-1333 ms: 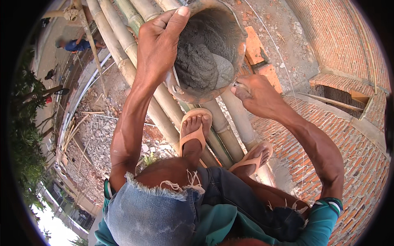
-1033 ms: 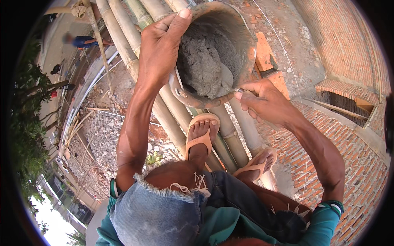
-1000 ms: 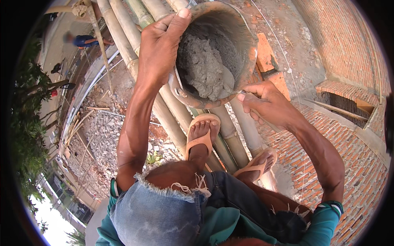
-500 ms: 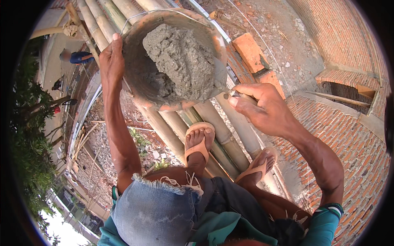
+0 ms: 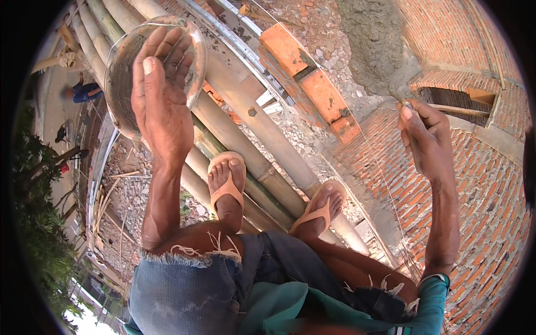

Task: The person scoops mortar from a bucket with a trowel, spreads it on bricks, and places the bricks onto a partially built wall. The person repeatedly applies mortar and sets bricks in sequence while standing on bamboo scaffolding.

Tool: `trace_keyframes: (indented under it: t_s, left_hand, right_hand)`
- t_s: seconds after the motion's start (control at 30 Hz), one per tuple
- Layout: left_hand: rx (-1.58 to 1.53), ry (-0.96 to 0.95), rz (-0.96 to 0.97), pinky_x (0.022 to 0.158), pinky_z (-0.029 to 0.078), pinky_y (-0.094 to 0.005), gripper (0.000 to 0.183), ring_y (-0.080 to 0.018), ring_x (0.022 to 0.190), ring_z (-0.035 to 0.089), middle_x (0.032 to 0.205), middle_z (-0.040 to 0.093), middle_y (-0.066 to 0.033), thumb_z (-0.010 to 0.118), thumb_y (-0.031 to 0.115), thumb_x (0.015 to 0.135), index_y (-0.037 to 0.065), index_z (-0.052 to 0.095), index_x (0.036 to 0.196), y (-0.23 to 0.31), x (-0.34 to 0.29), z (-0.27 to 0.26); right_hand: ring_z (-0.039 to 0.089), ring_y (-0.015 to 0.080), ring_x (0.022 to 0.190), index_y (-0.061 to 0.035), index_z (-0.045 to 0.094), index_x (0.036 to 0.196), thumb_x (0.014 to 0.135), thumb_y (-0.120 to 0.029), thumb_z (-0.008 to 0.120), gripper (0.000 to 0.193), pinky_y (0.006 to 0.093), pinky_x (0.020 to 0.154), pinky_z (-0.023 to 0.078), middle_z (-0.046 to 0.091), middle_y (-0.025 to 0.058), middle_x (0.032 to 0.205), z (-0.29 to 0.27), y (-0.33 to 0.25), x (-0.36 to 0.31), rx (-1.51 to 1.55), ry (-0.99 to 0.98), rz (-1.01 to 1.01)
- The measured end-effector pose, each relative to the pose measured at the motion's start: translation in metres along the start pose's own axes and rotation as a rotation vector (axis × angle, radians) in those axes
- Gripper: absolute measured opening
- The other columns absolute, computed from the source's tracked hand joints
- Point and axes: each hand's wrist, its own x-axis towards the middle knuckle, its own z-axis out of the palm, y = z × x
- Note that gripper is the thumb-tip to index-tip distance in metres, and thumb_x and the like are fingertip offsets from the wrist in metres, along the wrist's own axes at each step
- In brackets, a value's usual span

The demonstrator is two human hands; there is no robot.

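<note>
Grey, wet mortar point(image 5: 369, 47) just beyond right hand point(image 5: 429, 137) — fingers curled round metal-necked trowel point(image 5: 405, 103); left hand point(image 5: 162, 109), fingers outstretched, gripping nothing — over round, mortar-smeared bucket point(image 5: 120, 72).

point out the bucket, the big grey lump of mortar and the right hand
Bucket point(image 5: 123, 75): head view, on its inner wall.
Big grey lump of mortar point(image 5: 369, 46): head view, on the middle of its visible surface.
Right hand point(image 5: 429, 137): head view, on the middle of the hand.
</note>
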Motion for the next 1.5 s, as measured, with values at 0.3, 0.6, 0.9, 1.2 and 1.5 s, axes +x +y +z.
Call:
trace_keyframes:
  t_s: [0.3, 0.6, 0.9, 1.2, 1.5]
  left_hand:
    - [0.191, -0.418, -0.892, 0.106, 0.047, -0.0381, 0.062, -0.0232, 0.123, 0.06, 0.135, 0.063, -0.0169, 0.035, 0.048, 0.113, -0.001, 0.046, 0.15, 0.009, -0.043, 0.085]
    - [0.532, -0.269, -1.391, 0.101, 0.047, -0.0373, 0.068, -0.0202, 0.113, 0.059, 0.125, 0.061, -0.0104, 0.04, 0.061, 0.108, 0.004, 0.049, 0.144, 0.069, -0.045, 0.073]
    - [-0.217, 0.302, -1.026, 0.127, 0.02, -0.0474, 0.074, -0.0281, 0.153, 0.027, 0.167, 0.026, -0.0111, 0.035, 0.058, 0.109, 0.008, 0.023, 0.163, -0.19, -0.131, 0.179]
    - [-0.448, 0.449, -0.87, 0.128, 0.015, -0.0408, 0.072, -0.0236, 0.154, 0.028, 0.169, 0.029, -0.0098, 0.028, 0.056, 0.112, 0.005, 0.025, 0.163, -0.21, -0.146, 0.212]
    - [-0.564, 0.52, -1.019, 0.128, 0.012, -0.0378, 0.074, -0.0218, 0.154, 0.027, 0.168, 0.029, -0.0101, 0.024, 0.057, 0.112, 0.004, 0.022, 0.164, -0.218, -0.191, 0.233]
  right_hand:
    - [0.041, 0.0067, 0.056, -0.0036, 0.059, 0.075, 0.102, -0.025, 0.067, 0.035, 0.0297, 0.052, 0.034, 0.047, -0.0033, 0.062, -0.012, 0.153, -0.01, 0.058, -0.018, 0.211]
    - [0.049, 0.0107, 0.062, 0.0032, 0.063, 0.09, 0.098, -0.019, 0.068, 0.024, 0.0328, 0.057, 0.041, 0.054, 0.0044, 0.067, -0.001, 0.18, -0.041, -0.024, -0.038, 0.138]
    - [0.068, 0.043, 0.098, 0.0091, 0.062, 0.126, 0.089, -0.01, 0.07, 0.042, 0.045, 0.088, 0.052, 0.068, 0.0292, 0.112, 0.031, 0.171, -0.018, -0.157, -0.024, -0.225]
    - [0.07, 0.0391, 0.098, 0.0038, 0.066, 0.12, 0.091, -0.018, 0.075, 0.038, 0.0452, 0.087, 0.055, 0.07, 0.0241, 0.11, -0.012, 0.181, -0.016, -0.369, -0.02, -0.239]
    - [0.069, 0.0328, 0.095, -0.0079, 0.071, 0.117, 0.093, -0.019, 0.073, 0.026, 0.043, 0.084, 0.057, 0.071, 0.0096, 0.109, -0.091, 0.208, 0.072, -0.984, -0.072, -0.936]
